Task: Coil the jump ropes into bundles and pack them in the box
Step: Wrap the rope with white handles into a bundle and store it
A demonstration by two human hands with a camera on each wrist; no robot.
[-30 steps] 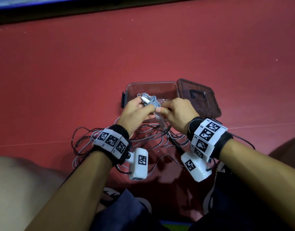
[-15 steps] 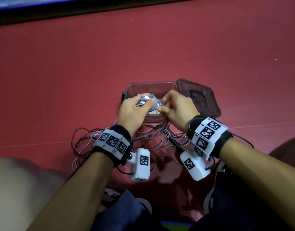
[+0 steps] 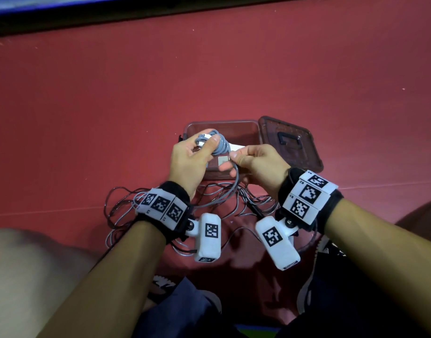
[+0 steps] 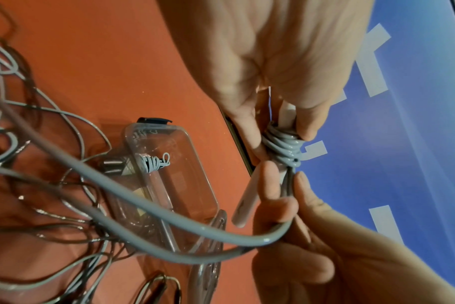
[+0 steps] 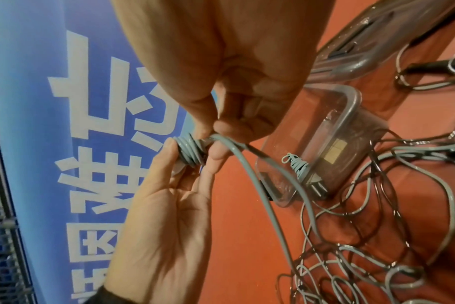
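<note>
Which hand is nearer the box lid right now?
Right. The right hand is just left of the lid lying beside the box; the left hand is farther left, gripping the coiled rope.

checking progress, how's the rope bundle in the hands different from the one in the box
The held bundle is gripped by the left hand and unfinished, its tail running through the right hand. The boxed bundle lies in the box, tied off. Both are grey.
</note>
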